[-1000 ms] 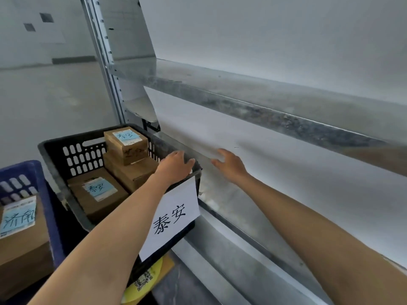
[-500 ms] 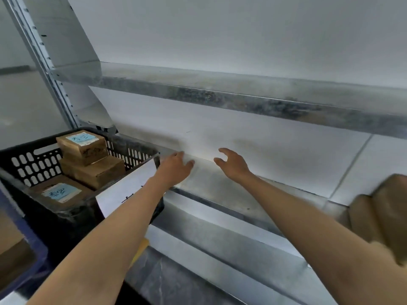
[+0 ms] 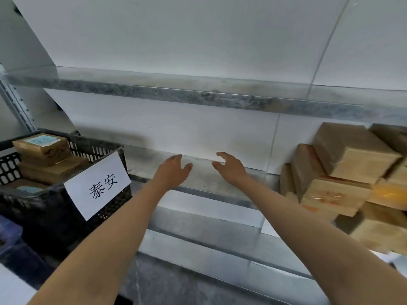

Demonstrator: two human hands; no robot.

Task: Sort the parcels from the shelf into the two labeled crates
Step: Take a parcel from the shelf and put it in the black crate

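My left hand and my right hand reach out side by side over a bare stretch of the metal shelf, fingers relaxed, holding nothing. A black crate with a white paper label stands at the left and holds several brown cardboard parcels with blue stickers. A stack of brown parcels sits on the shelf at the right, well clear of my right hand.
An upper metal shelf runs across above my hands, with a white wall behind. A corner of a blue crate shows at the far left. The shelf's lower front ledges lie below my forearms.
The view has swung right: the black crate slid to the left edge and the parcel stack on the shelf came into view at the right. Both hands stay empty, stretched forward.
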